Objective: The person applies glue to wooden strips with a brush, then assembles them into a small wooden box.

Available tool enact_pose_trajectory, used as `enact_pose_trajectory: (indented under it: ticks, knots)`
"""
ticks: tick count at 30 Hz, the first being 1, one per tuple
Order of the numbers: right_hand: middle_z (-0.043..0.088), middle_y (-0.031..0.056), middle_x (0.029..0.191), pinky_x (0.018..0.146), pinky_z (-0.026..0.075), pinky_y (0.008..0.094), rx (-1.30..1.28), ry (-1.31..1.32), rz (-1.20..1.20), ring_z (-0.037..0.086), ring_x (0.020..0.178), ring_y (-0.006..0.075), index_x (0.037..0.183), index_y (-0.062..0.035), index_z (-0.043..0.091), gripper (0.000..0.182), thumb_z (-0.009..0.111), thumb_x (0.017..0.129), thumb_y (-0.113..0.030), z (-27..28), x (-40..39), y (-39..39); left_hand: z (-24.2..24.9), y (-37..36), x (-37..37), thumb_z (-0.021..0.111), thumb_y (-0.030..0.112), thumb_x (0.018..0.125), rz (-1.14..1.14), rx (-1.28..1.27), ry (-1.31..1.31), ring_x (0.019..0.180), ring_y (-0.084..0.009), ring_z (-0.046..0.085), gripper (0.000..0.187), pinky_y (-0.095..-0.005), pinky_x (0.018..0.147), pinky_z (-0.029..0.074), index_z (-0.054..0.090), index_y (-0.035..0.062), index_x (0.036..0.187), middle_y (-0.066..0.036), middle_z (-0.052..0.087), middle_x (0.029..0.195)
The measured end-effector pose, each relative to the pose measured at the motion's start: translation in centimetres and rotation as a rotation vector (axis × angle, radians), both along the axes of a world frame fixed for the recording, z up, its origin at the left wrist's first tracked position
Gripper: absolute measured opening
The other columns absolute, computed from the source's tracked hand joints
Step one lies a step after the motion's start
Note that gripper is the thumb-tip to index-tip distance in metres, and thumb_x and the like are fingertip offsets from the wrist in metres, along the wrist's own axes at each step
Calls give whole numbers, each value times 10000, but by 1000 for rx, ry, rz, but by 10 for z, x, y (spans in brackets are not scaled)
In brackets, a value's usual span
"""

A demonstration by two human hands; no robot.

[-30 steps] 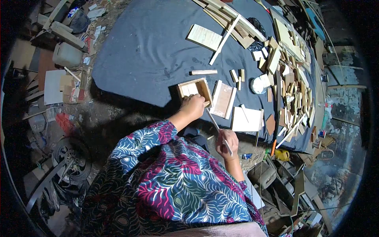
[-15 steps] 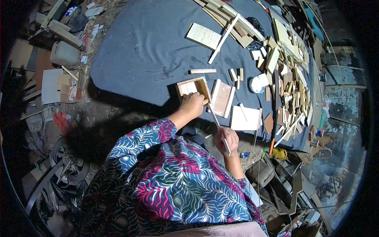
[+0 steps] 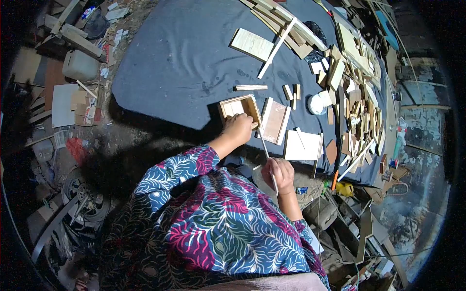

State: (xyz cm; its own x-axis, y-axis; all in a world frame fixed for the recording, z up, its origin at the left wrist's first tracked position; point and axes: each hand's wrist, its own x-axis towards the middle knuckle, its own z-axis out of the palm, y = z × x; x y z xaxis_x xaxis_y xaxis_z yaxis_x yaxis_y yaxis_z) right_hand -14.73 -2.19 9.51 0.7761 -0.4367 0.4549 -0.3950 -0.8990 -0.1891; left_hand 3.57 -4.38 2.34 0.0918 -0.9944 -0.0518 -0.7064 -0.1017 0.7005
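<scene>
A small open wooden box (image 3: pixel 253 107) sits at the near edge of the dark cloth-covered surface. My left hand (image 3: pixel 238 127) is closed over the box's near wall, fingers bent into the inside. In my right hand (image 3: pixel 280 173) is a thin, flat, pale strip (image 3: pixel 264 144), its far end against the box's near right corner. Its near end sticks out below my fist. Just right of the box lies a wooden panel with two side strips (image 3: pixel 274 121). Further right is a white panel (image 3: pixel 300 147) with a thin stick on it.
Short wood pieces (image 3: pixel 293 94) and a white tub (image 3: pixel 317 104) lie beyond the panels. A heap of wood offcuts (image 3: pixel 357 116) covers the right side. Long boards (image 3: pixel 286 24) lie at the back. Below the right edge is an orange-handled tool (image 3: pixel 335 180); clutter surrounds the floor.
My right hand has shifted slightly left, and the strip in it now stands steeper, its near end swung left. My left hand keeps its grip on the box.
</scene>
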Motion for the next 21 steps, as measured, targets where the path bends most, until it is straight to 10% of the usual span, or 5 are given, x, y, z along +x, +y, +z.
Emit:
enact_pose_trajectory:
  ticks: [6,9,15,21]
  knots:
    - [544,113,664,541,466,319,-20,-40,-18,546,582,228,787,25,520,184,584,617,-8,9,8,-1,-5,-1,-1,501,116,713,2,-35,-28,705,-336,543,119,-414,656,438,549,11,682,-168,540,720]
    - [532,74,552,518,467,294,257,7,-565,560,531,210,698,-29,575,99,615,610,-50,29,3,8,-2,0,1,503,118,712,-9,-6,1,700,-335,542,119,-415,650,436,546,14,674,-168,539,719]
    - [541,107,769,532,469,285,947,-1109,-742,534,558,165,952,38,498,171,467,822,-68,18,-28,-2,0,0,3,524,120,700,-17,3,22,699,-336,543,112,-407,643,435,542,14,669,-171,539,725]
    - [549,110,719,540,488,305,1069,-1087,-718,563,586,182,891,19,502,132,515,798,-74,14,-38,15,-4,-1,2,535,109,692,-26,7,30,709,-336,540,95,-405,641,434,542,16,678,-170,540,725]
